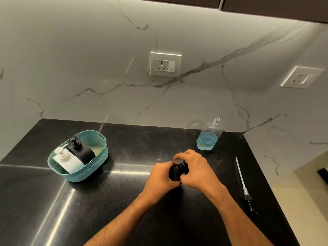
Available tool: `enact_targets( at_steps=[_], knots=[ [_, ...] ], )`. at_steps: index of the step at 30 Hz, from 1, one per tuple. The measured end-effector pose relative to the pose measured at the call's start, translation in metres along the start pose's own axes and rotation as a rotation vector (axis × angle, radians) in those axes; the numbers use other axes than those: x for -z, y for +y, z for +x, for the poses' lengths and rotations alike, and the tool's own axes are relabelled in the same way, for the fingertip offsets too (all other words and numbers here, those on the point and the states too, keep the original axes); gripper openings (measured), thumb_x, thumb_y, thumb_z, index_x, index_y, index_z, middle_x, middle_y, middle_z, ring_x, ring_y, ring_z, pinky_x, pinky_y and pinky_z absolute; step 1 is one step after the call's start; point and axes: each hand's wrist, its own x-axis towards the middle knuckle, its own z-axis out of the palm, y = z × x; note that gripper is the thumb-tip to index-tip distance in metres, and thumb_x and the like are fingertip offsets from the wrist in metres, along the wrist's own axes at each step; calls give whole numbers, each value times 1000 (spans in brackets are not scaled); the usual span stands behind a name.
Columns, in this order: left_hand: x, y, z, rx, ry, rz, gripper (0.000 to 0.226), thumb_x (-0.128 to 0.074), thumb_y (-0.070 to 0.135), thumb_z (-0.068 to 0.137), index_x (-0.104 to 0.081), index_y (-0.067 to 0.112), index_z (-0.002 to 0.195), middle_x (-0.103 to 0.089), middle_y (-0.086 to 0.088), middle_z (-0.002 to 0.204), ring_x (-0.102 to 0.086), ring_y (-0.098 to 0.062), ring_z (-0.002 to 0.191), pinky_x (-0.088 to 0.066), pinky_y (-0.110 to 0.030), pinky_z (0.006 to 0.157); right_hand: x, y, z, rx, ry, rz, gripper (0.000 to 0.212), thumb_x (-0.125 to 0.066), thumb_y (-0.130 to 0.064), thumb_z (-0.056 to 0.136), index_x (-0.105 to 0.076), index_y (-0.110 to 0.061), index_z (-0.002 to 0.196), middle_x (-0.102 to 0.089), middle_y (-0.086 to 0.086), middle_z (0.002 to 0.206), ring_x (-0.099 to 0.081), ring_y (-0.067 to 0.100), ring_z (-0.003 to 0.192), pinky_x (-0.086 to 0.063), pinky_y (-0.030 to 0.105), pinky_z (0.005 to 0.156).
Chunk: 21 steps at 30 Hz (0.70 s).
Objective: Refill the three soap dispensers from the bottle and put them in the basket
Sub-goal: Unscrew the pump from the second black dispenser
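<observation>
**Both hands on the third dispenser**

Nearest us, our two forearms reach over the black tabletop [124, 139] and meet at a small black soap dispenser [175, 172]. Our left hand [162, 176] wraps its curled fingers around the dispenser's body, and our right hand [197, 170] grips its top, fingers bent over the pump end; most of the dispenser is hidden between them.

To the right of the hands, well apart, a loose pump with a long dip tube [243, 185] lies flat on the tabletop, its black head toward us.

Left of the hands and slightly beyond sits the teal basket [85, 174], holding a white dispenser [68, 161] and a black dispenser [82, 150] side by side.

Farther back, beyond our right hand, the clear bottle [209, 134] stands uncapped near the marble wall, with blue liquid filling its lower part.

On the wall behind are two sockets [165, 64], one straight ahead, one far right.
</observation>
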Motion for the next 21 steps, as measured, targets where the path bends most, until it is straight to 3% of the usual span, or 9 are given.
enact_targets(
  at_steps=[2, 4, 7, 9, 12, 14, 17, 21],
  knots=[
    [-1, 1, -1, 16, 43, 25, 29, -83, 29, 71, -72, 24, 97, -72, 12, 78, -67, -5, 70, -51, -21, 59, -2, 0, -1, -26, 43, -41, 73, -77, -44, 69, -51, -36, 137, -49, -7, 124, -58, 16, 108, -57, 35, 88],
    [-2, 3, -3, 30, 67, 46, 25, -81, 31, 72, -68, 25, 92, -69, 13, 77, -66, -6, 70, -54, -27, 62, -4, -2, 0, -77, 128, -88, 67, -77, -54, 74, -53, -28, 131, -55, -1, 119, -62, 20, 103, -59, 36, 85],
    [-5, 6, -8, 60, 109, 51, 27, -80, 38, 73, -63, 28, 90, -65, 13, 80, -62, -5, 74, -54, -29, 65, -8, -4, 3, -72, 144, -35, 51, -79, -27, 78, -57, -23, 124, -67, 2, 112, -68, 21, 103, -59, 31, 83],
    [-9, 5, -13, 90, 142, 49, 34, -81, 45, 74, -59, 25, 91, -63, 12, 83, -59, -7, 77, -51, -30, 66, -10, -5, 3, -45, 78, 1, 77, -76, -14, 72, -48, -27, 142, -65, 2, 118, -65, 22, 109, -58, 33, 87],
    [-15, 3, -20, 122, 177, 47, 39, -82, 47, 73, -53, 25, 89, -57, 11, 85, -54, -8, 79, -40, -22, 64, -16, -8, 2, -53, 85, -83, 100, -77, -39, 72, -25, -31, 157, -63, 1, 117, -63, 25, 107, -55, 38, 85],
    [-19, 3, -25, 140, 183, 58, 40, -83, 43, 74, -51, 25, 89, -54, 12, 87, -52, -8, 81, -37, -20, 65, -23, -10, 4, -82, 151, -126, 86, -77, -48, 77, -35, -23, 148, -66, 3, 110, -67, 26, 101, -55, 37, 80],
    [-25, 2, -32, 192, 182, 38, 40, -82, 43, 76, -48, 26, 86, -53, 11, 87, -52, -10, 81, -45, -25, 66, -30, -12, 6, -78, 170, -86, 50, -77, -25, 80, -50, -18, 121, -69, 4, 98, -70, 25, 92, -55, 32, 75],
    [-28, 0, -37, 232, 174, 32, 43, -81, 49, 75, -47, 25, 87, -53, 11, 86, -51, -10, 81, -45, -25, 65, -34, -10, 6, -37, 93, -11, 56, -72, -7, 69, -57, -19, 121, -69, 0, 104, -67, 19, 98, -56, 29, 80]
  ],
)
